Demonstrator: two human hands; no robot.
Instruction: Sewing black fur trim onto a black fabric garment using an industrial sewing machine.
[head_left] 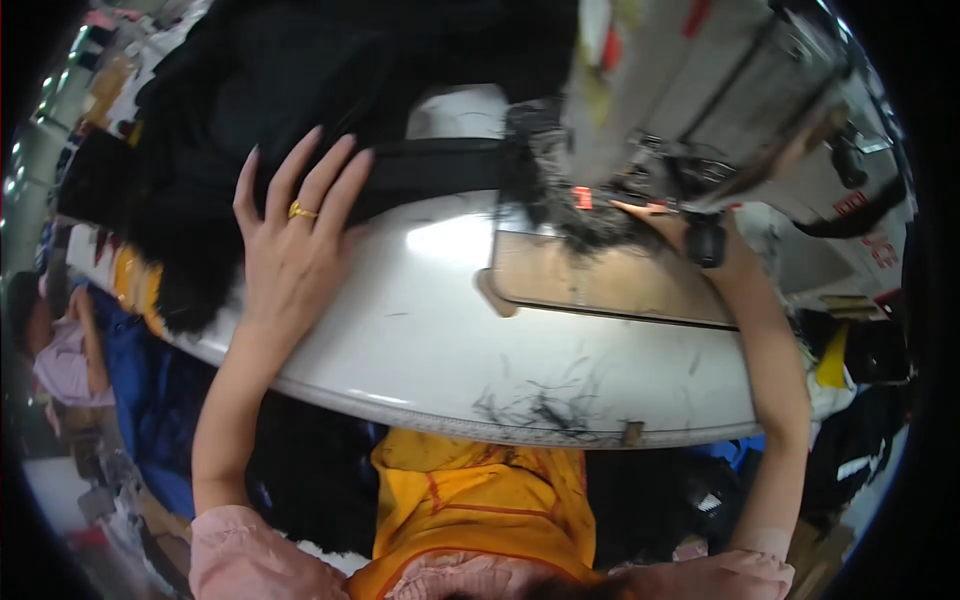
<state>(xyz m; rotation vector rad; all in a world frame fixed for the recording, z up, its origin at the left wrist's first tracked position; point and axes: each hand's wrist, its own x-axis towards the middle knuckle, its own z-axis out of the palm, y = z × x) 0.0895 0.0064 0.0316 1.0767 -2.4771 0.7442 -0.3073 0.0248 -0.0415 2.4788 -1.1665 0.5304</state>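
My left hand point(295, 225), a gold-coloured ring on one finger, lies with its fingers spread on black fabric point(430, 165). From there a folded dark strip of this fabric runs right, to the working area of a sewing machine point(690, 100). My right hand point(680, 230) is close to the machine's needle area, beside a small red light. The machine head and motion blur hide most of its fingers, so I cannot tell what they hold. A tangle of black thread fluff point(580, 215) covers the area around the needle.
The white table point(420, 290) has a curved front edge with a measuring tape along it. Black thread scraps point(545, 405) are scattered near that edge. A tan plate point(610, 280) is set into the tabletop. More black fabric point(270, 70) is heaped behind. Another person point(70, 350) sits far left.
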